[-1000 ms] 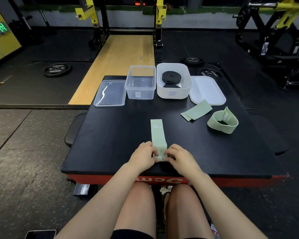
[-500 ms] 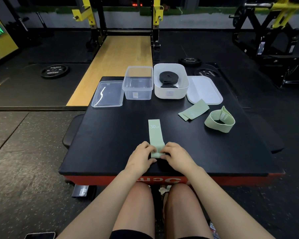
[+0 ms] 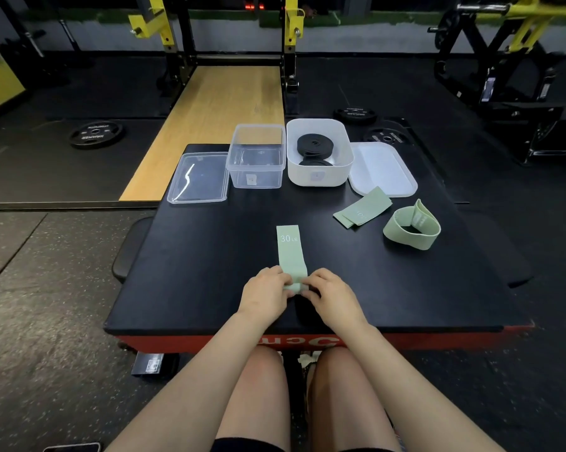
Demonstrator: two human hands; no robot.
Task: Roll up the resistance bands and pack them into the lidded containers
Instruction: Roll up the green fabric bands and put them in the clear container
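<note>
A pale green band marked 30 LB [image 3: 289, 252] lies flat on the black platform [image 3: 209, 262], running away from me. Its near end is curled into a small roll, pinched by my left hand [image 3: 266, 295] and my right hand [image 3: 332, 296] from either side. Two more green bands lie at the right: a flat one [image 3: 363, 207] and a looped one standing on edge [image 3: 412, 228]. At the back stand a clear container [image 3: 256, 156], holding nothing, and a white container [image 3: 319, 151] with rolled black bands [image 3: 314, 145] inside.
A clear lid [image 3: 198, 177] lies left of the clear container and a white lid [image 3: 382, 169] right of the white one. Weight plates [image 3: 95, 133] lie on the gym floor, with racks behind. A phone [image 3: 72, 447] sits on the floor at lower left.
The roll at the near end of the 30 LB band has advanced slightly away from me, and both hands moved forward with it. The flat length of band is shorter.
</note>
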